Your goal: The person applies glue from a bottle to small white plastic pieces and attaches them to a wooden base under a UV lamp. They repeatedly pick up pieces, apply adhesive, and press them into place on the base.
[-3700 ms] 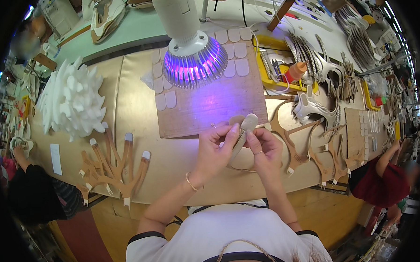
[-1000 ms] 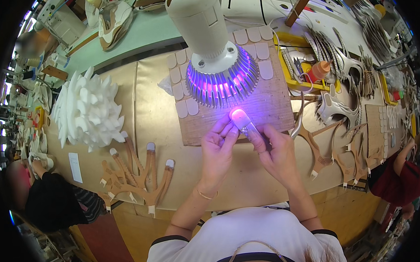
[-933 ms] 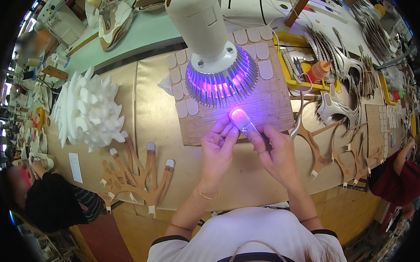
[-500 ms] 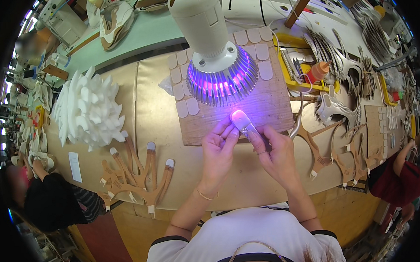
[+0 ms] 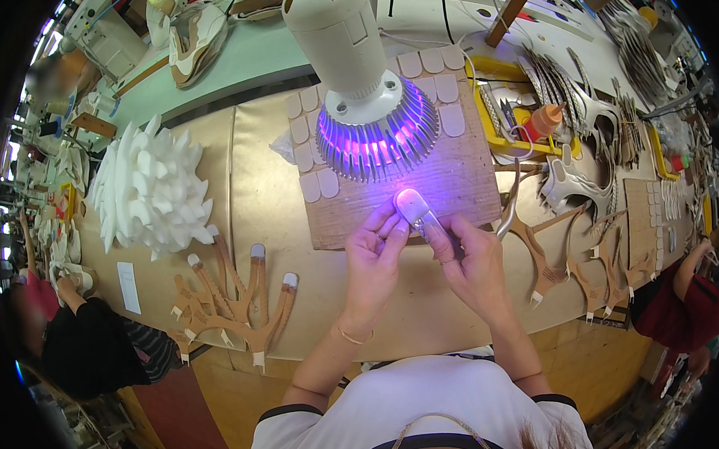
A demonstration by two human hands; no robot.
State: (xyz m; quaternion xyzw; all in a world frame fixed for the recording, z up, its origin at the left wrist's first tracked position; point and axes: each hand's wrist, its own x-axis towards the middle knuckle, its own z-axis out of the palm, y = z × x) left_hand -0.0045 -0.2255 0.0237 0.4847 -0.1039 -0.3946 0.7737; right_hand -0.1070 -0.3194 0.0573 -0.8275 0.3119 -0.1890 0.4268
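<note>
Both hands, left hand (image 5: 374, 254) and right hand (image 5: 472, 261), pinch a small rounded piece (image 5: 414, 207) under the violet lamp (image 5: 376, 135) (curing, apparently); steadiness matters next.

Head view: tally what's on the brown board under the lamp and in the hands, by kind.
Lamp: 1
Board: 1
Rounded tab held by left hand and right hand, lit violet: 1
Loose pale tabs on the board: about 11; the lamp may hide more
Total: about 14

head-worn fisheye, looking steeply down (close) over workbench (image 5: 284, 324)
</note>
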